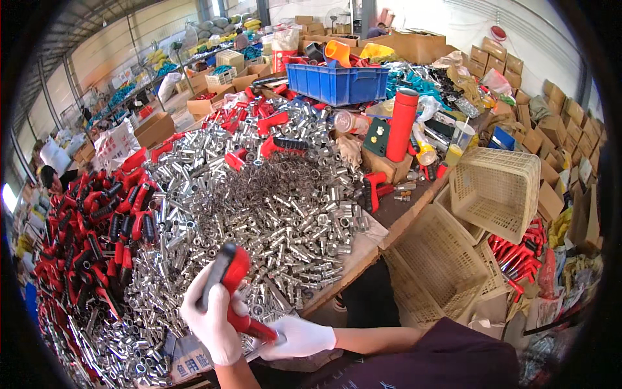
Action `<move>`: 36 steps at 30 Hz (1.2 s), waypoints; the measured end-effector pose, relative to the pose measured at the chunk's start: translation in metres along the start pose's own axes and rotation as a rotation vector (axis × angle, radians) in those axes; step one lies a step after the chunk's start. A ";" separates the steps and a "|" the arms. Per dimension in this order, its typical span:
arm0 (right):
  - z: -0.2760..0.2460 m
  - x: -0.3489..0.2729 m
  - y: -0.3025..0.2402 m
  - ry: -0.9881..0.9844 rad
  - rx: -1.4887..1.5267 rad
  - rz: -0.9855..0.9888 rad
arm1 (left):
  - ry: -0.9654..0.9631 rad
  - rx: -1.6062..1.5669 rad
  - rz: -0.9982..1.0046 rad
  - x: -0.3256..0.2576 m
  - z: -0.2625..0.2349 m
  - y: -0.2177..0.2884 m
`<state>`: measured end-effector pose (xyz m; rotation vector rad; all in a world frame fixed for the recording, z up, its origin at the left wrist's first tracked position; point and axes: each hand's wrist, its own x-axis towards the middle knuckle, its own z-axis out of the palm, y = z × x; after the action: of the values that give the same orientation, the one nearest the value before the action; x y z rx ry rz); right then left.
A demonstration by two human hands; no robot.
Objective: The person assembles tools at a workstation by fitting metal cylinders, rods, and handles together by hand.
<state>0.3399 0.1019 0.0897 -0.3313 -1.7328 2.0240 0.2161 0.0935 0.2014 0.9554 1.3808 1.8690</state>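
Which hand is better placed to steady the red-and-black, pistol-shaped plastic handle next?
Probably the white-gloved left hand, gripping the handle; the right hand is at its lower end.

One wide fisheye view looks out from the person's head, angled down and forward across the near edge of the table [392,219]. It sits close to the left hand [217,318] and right hand [301,337] – both low in view – and well back from the table's far edge, reaching past it to the white wall [427,16]; straight lines bow near the rim.
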 end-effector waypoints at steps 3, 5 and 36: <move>0.013 -0.001 0.028 -0.106 0.212 0.275 | -0.175 -0.253 -0.032 0.005 -0.015 -0.006; 0.021 -0.012 0.003 -0.609 0.959 0.403 | -0.318 -0.658 -0.195 0.014 -0.043 -0.042; -0.007 0.035 0.047 0.057 0.142 -0.232 | 0.132 1.494 -0.096 0.029 -0.251 -0.099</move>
<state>0.3038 0.1197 0.0465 -0.1333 -1.5086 1.9356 -0.0036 0.0133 0.0629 1.3022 2.8516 0.5421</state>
